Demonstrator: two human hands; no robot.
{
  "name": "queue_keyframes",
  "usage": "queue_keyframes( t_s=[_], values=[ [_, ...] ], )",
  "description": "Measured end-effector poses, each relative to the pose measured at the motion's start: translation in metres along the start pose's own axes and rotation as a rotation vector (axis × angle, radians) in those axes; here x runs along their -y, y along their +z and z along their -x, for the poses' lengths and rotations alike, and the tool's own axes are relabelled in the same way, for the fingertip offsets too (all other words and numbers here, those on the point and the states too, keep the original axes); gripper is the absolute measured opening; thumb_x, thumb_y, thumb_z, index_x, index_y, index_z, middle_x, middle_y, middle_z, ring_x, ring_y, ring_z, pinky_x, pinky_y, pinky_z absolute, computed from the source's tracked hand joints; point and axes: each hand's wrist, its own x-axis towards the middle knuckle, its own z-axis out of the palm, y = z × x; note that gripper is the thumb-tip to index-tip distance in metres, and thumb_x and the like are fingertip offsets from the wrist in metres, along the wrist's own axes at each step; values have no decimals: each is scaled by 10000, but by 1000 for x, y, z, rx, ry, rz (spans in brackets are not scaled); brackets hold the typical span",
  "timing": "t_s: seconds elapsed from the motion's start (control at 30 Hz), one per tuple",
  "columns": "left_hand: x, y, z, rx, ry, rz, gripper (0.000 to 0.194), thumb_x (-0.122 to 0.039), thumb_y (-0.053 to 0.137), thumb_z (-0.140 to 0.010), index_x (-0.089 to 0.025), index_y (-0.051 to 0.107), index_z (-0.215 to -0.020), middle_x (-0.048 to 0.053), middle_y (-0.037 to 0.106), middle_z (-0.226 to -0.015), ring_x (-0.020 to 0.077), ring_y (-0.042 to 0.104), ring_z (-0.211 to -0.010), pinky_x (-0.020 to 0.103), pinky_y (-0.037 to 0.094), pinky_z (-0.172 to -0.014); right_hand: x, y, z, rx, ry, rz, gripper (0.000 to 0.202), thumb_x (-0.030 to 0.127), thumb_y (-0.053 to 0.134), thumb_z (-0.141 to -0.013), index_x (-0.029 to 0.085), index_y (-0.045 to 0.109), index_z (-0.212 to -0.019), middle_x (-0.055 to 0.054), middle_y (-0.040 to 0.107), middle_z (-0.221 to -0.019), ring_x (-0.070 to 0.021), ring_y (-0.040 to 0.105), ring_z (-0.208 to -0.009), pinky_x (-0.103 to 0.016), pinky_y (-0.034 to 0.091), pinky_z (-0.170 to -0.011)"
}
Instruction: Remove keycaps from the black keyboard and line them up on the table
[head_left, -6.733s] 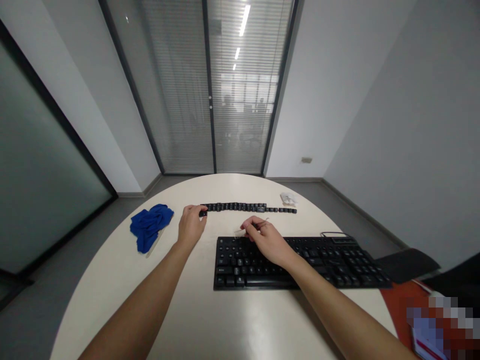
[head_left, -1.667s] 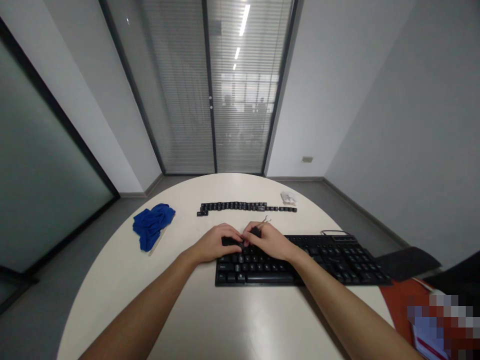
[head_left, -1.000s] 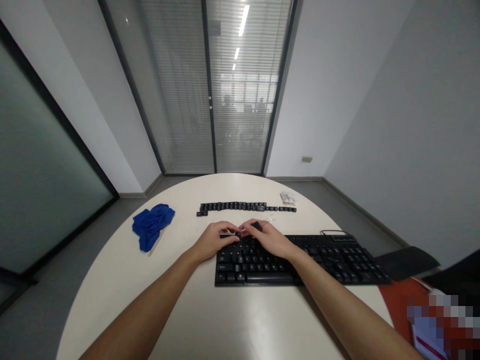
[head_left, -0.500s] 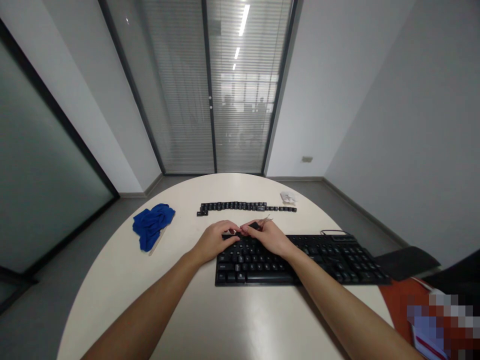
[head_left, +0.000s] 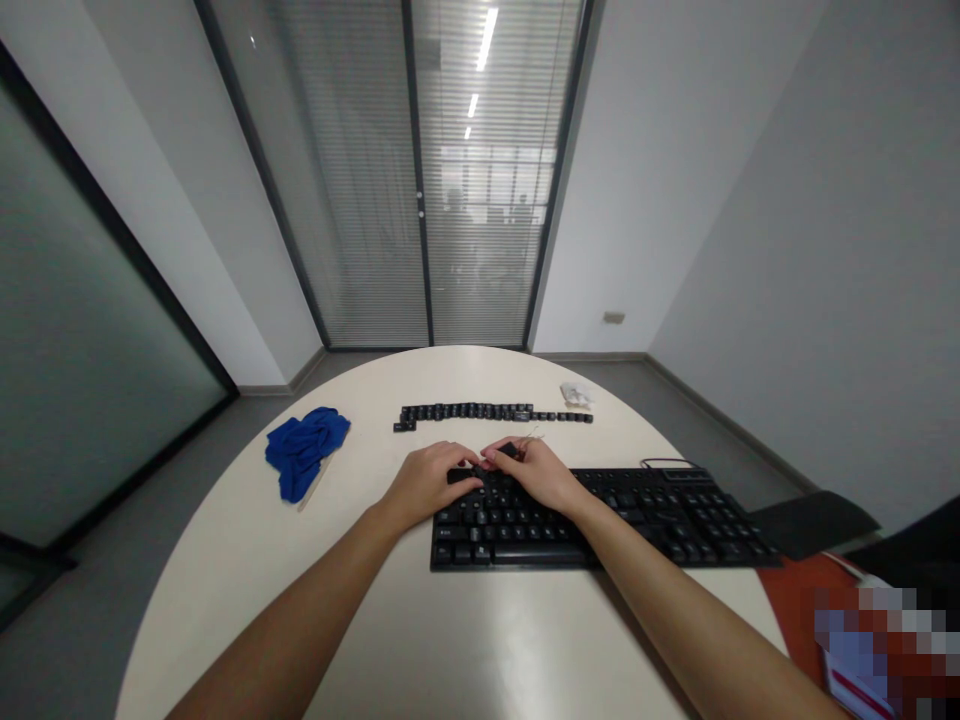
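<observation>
A black keyboard lies in front of me, its keys partly hidden under my hands. My left hand is curled over its upper left corner, fingers toward the far edge and thumb on the keys. Close beside those fingertips, my right hand is closed above the top rows. It holds a small tool with a black part and thin wire ends, which looks like a keycap puller. What lies between the fingertips is too small to make out. Beyond the hands, loose black keycaps stand in rows.
A crumpled blue cloth lies on the left of the round white table, with a thin wooden stick beside it. A clear plastic bag sits at the far right. The keyboard cable loops behind the keyboard.
The wire ends at my right hand have turned slightly and show less. My left thumb has slid a little to the right. The keyboard and loose keycaps stay in place.
</observation>
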Motion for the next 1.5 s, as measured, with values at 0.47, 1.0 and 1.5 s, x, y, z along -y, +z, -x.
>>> queue_keyframes(
  t_s=[0.47,1.0,1.5],
  values=[
    [2,1,0,-11,-13,-22,149,-296,718,-860,-228,674,-985,10,725,-982,207,660,-934,321,499,-832,2,2,3,32,-36,116,377,486,540,-927,175,753,-923,-51,770,-928,-242,685,-904,-358,487,-885],
    [-9,-1,0,-109,98,-302,184,-306,564,-938,-215,684,-1043,68,737,-1007,234,670,-923,339,503,-832,-7,3,-3,-95,54,-249,538,607,668,-798,137,707,-1058,-116,770,-953,-257,720,-968,-433,529,-951],
    [5,-1,-1,-193,-155,-265,128,-285,625,-865,-237,688,-966,18,741,-935,217,672,-863,325,519,-778,-9,4,-2,-77,7,-137,452,566,605,-873,156,720,-1025,-102,762,-969,-239,713,-956,-412,516,-950]
  ],
)
